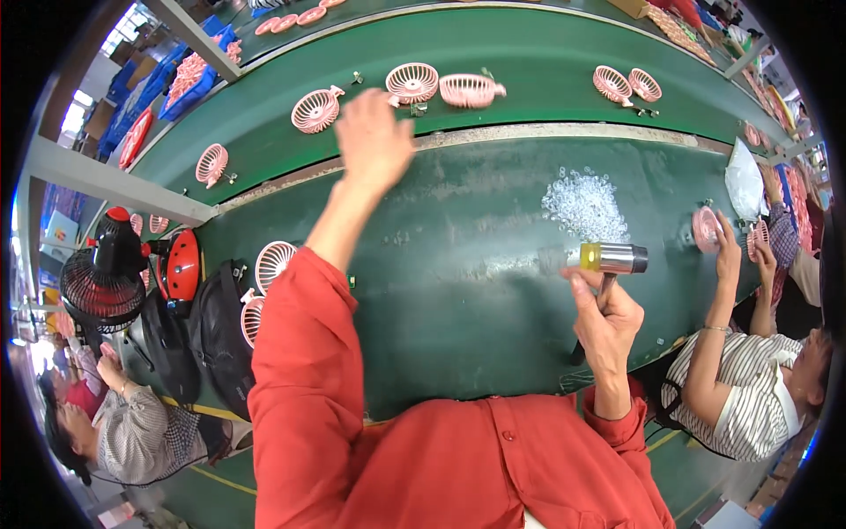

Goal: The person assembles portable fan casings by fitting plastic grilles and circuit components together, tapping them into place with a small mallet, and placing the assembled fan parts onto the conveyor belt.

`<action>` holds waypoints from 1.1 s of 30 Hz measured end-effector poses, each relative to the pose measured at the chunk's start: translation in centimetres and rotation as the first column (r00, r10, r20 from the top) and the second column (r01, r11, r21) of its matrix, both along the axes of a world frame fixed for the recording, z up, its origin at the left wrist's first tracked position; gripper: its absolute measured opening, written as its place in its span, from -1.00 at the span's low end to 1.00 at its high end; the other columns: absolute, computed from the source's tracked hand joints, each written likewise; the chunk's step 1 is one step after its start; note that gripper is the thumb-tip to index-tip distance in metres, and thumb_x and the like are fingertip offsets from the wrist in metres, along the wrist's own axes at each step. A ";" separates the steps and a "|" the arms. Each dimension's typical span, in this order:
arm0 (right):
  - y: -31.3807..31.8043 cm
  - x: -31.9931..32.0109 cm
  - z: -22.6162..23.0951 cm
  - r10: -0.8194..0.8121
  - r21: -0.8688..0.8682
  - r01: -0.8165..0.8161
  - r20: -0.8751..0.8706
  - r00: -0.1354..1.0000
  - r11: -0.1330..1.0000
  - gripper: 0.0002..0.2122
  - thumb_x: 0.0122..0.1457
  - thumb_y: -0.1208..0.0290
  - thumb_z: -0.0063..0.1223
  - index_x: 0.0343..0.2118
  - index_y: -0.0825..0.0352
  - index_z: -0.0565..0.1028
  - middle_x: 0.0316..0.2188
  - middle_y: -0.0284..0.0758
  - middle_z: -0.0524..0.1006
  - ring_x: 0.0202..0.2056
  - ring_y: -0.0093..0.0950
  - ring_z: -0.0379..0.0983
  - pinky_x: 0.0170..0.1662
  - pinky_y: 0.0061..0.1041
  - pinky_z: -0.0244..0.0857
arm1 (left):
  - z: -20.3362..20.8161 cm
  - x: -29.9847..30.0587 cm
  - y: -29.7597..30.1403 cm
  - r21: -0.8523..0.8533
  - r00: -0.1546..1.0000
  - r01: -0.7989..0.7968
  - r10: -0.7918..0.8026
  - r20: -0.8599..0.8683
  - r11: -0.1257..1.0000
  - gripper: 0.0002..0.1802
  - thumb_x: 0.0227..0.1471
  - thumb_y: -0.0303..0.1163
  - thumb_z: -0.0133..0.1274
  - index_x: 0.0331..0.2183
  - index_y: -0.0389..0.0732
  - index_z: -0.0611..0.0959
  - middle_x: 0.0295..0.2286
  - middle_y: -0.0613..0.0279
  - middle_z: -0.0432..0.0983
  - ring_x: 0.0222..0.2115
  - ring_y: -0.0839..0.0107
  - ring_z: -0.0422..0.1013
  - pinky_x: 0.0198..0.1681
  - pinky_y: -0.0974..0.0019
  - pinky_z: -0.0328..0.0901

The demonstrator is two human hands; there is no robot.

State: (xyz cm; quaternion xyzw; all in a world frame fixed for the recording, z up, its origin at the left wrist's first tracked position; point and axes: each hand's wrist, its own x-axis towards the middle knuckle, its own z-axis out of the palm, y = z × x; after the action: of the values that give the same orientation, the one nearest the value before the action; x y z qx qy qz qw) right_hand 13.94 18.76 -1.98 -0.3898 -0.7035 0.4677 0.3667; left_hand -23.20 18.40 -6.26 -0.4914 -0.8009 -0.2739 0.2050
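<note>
— What lies under the hands?
— A green belt (493,291); beyond the left hand (374,132), pink fan grilles (412,83).
— That hand?
— Stretched out over the belt's edge, fingers loose, holding nothing.
— And the right hand (606,322)?
— Wrapped round a metal power screwdriver (608,258), tip pointing left. Just beyond it, a heap of small clear parts (584,203).
</note>
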 end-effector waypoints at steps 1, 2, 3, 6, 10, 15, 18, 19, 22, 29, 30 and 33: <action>-0.4 -0.2 0.4 0.011 -0.129 -0.013 -0.020 1.000 0.992 -0.86 0.23 0.49 0.14 -0.24 0.46 0.59 -0.71 -0.61 0.30 -0.75 -0.84 0.04 -0.68 -0.71 -0.17 | -0.3 -1.6 -0.3 -0.110 0.988 -0.140 0.132 -0.078 0.984 -0.41 -0.06 -0.30 0.16 0.01 -0.31 0.44 0.06 0.00 0.34 0.09 0.02 0.23 0.09 -0.07 0.17; -0.8 -0.6 1.0 0.031 -0.255 -0.042 -0.047 0.998 0.966 -0.86 0.23 0.48 0.14 -0.24 0.46 0.58 -0.71 -0.62 0.30 -0.75 -0.84 0.05 -0.69 -0.71 -0.18 | -0.8 -3.1 -1.0 -0.162 0.967 -0.249 0.236 -0.096 0.955 -0.38 -0.09 -0.35 0.15 0.03 -0.33 0.42 0.10 0.00 0.30 0.14 0.01 0.19 0.15 -0.08 0.12; -1.1 -0.6 1.1 0.059 -0.350 -0.075 -0.056 0.997 0.934 -0.80 0.21 0.47 0.18 -0.15 0.44 0.60 -0.61 -0.60 0.42 -0.66 -0.84 0.08 -0.60 -0.74 -0.06 | -1.8 -5.3 -1.9 -0.222 0.961 -0.275 0.267 -0.066 0.935 -0.37 -0.13 -0.40 0.13 0.04 -0.33 0.42 0.10 -0.03 0.32 0.16 0.00 0.16 0.16 -0.12 0.08; -1.4 -1.4 1.3 0.121 -0.408 -0.125 -0.035 0.992 0.905 -0.81 0.21 0.46 0.18 -0.18 0.46 0.59 -0.62 -0.60 0.41 -0.66 -0.84 0.10 -0.61 -0.75 -0.04 | -2.0 -7.0 -3.3 -0.430 0.940 -0.338 0.320 -0.116 0.837 -0.43 -0.18 -0.41 0.12 -0.04 -0.34 0.50 0.01 -0.06 0.40 0.14 0.02 0.19 0.14 -0.15 0.08; -1.6 -1.8 1.3 0.168 -0.408 -0.155 -0.005 0.986 0.900 -0.80 0.21 0.47 0.18 -0.16 0.46 0.59 -0.60 -0.59 0.44 -0.66 -0.84 0.13 -0.58 -0.76 0.05 | 0.6 -4.7 -4.4 -0.430 0.959 -0.261 0.182 -0.217 0.864 -0.74 -0.06 -0.32 0.05 -0.34 -0.26 0.67 -0.39 0.01 0.61 -0.24 0.04 0.48 -0.22 -0.07 0.21; -1.9 -2.1 0.2 0.157 -0.379 -0.160 -0.041 0.987 0.912 -0.78 0.20 0.49 0.17 -0.12 0.46 0.58 -0.56 -0.57 0.47 -0.61 -0.84 0.15 -0.48 -0.76 0.17 | 5.7 5.3 -7.4 -0.291 0.922 -0.030 0.139 0.361 0.956 -0.61 0.11 -0.05 0.05 -0.41 -0.22 0.62 -0.50 0.03 0.59 -0.46 0.06 0.54 -0.32 0.10 0.36; -2.4 -2.9 0.4 0.150 -0.331 -0.155 -0.042 0.988 0.931 -0.73 0.17 0.48 0.21 -0.09 0.46 0.56 -0.57 -0.60 0.43 -0.56 -0.83 0.16 -0.47 -0.77 0.15 | 6.0 12.0 -9.6 -0.053 0.807 0.152 -0.093 0.584 0.987 -0.74 0.16 -0.19 0.07 -0.35 -0.22 0.58 -0.50 0.14 0.62 -0.46 0.30 0.58 -0.37 0.27 0.41; -2.4 -2.9 0.5 0.157 -0.332 -0.161 -0.041 0.987 0.929 -0.73 0.17 0.48 0.21 -0.09 0.46 0.56 -0.57 -0.60 0.43 -0.56 -0.83 0.16 -0.47 -0.77 0.15 | 6.1 14.3 -10.1 0.059 0.721 0.151 -0.151 0.676 0.987 -0.78 0.19 -0.28 0.06 -0.33 -0.26 0.54 -0.50 0.13 0.62 -0.44 0.40 0.59 -0.39 0.30 0.42; -2.8 -2.9 1.1 0.313 -0.109 -0.306 0.061 0.948 0.946 -0.66 0.12 0.44 0.27 -0.07 0.49 0.53 -0.51 -0.58 0.42 -0.49 -0.80 0.18 -0.47 -0.75 0.13 | 5.0 18.1 -11.1 0.382 0.111 0.262 -0.421 0.900 0.886 -0.81 0.27 -0.41 -0.09 -0.18 -0.35 0.45 -0.29 0.14 0.59 -0.36 0.36 0.56 -0.33 0.38 0.47; -1.4 -1.8 0.8 0.291 -0.326 -0.215 0.205 0.935 0.921 -0.74 0.19 0.30 0.18 -0.33 0.48 0.56 -0.68 -0.56 0.32 -0.59 -0.80 0.14 -0.59 -0.66 -0.05 | 3.6 17.8 -14.1 0.476 -0.076 0.074 -0.471 0.879 0.876 -0.72 0.24 -0.42 -0.04 -0.06 -0.35 0.47 -0.33 0.03 0.60 -0.50 0.44 0.52 -0.55 0.45 0.42; -1.1 -1.6 0.9 0.281 -0.450 -0.202 0.116 0.953 0.870 -0.74 0.19 0.30 0.18 -0.37 0.47 0.55 -0.70 -0.57 0.29 -0.63 -0.80 0.10 -0.62 -0.65 -0.09 | 2.8 17.1 -14.4 0.504 -0.052 0.017 -0.502 0.863 0.864 -0.70 0.23 -0.39 -0.02 -0.06 -0.36 0.47 -0.34 0.05 0.59 -0.55 0.47 0.48 -0.61 0.46 0.39; -0.3 -2.0 1.2 0.257 -0.547 -0.215 0.001 0.966 0.809 -0.73 0.22 0.28 0.14 -0.47 0.41 0.51 -0.74 -0.57 0.26 -0.75 -0.79 0.05 -0.71 -0.64 -0.19 | 2.6 16.1 -15.2 0.291 -0.162 0.053 -0.279 0.947 0.955 -0.60 0.24 -0.24 0.00 -0.05 -0.37 0.45 -0.33 0.09 0.53 -0.59 0.49 0.44 -0.66 0.47 0.35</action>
State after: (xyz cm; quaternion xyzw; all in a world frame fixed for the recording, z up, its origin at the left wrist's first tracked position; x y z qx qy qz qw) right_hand 11.98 18.49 -0.79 -0.4044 -0.5984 0.6744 0.1537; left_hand -7.07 3.20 -3.61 -0.1982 -0.5850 -0.6319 -0.4682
